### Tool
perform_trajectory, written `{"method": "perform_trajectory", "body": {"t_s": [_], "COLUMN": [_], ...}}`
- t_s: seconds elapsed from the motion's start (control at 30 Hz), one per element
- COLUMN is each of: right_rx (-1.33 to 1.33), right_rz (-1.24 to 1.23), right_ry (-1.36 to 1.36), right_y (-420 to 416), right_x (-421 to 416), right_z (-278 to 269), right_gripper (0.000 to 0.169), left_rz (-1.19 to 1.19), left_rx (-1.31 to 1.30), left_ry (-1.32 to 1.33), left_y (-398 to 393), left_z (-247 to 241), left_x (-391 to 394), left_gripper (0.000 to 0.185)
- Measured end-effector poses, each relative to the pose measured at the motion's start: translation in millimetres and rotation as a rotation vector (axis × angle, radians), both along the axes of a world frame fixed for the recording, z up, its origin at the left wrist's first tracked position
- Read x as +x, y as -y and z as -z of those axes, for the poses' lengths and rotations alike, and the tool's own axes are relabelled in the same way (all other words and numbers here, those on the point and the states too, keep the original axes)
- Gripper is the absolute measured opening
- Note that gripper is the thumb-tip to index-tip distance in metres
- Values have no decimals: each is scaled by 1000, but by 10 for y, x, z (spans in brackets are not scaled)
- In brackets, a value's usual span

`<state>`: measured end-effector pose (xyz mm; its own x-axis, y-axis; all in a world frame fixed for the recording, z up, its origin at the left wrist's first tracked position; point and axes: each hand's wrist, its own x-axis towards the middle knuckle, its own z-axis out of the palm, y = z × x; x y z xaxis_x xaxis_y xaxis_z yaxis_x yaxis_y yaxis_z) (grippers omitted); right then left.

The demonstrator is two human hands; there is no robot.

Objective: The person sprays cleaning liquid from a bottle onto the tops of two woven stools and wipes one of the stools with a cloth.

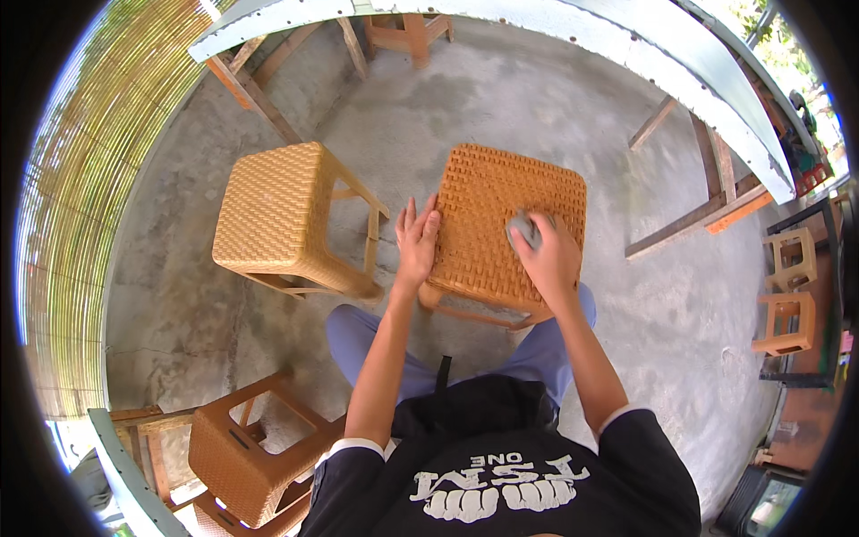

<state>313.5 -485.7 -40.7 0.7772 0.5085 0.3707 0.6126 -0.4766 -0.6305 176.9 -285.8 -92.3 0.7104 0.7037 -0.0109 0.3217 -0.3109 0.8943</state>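
Note:
A brown plastic stool with a woven-pattern seat (pixel 490 194) stands before me, between my knees. My left hand (pixel 417 241) rests against the left edge of its seat, fingers apart and pointing away from me. In my right hand (pixel 551 258) is a grey cloth (pixel 522 228), bunched up and pressed on the right part of the seat. The cloth and fingertips are slightly blurred. To the left of my left hand stands a lighter tan stool (pixel 275 208) with a similar woven pattern.
Brown stools (pixel 248 443) lie at the lower left. A white-topped table (pixel 483 17) with wooden legs curves across the far side. Another stool (pixel 406 37) stands beyond it. Two small tan stools (pixel 792 322) appear at the right. A bamboo blind (pixel 87 201) hangs at the left, above concrete floor (pixel 671 322).

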Motion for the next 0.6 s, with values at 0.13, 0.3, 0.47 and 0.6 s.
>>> {"method": "perform_trajectory", "body": {"t_s": [0.13,0.3,0.47,0.6], "right_rx": [-172,-55,-108,-169], "right_rz": [-128,-324,-51,154], "right_ry": [180,200,202,275], "right_y": [-634,-100,650,240], "right_x": [-659,-956,-39,983], "right_z": [-26,-13,-55,79], "right_gripper": [29,39,38,32], "left_rz": [-108,-53,-122,228], "left_rx": [80,-54,928,819], "left_ry": [126,77,-173,-39], "left_y": [-36,-176,115,564], "left_z": [141,152,-315,-580], "left_x": [-36,-122,-40,406], "left_gripper": [62,63,44,47]}}
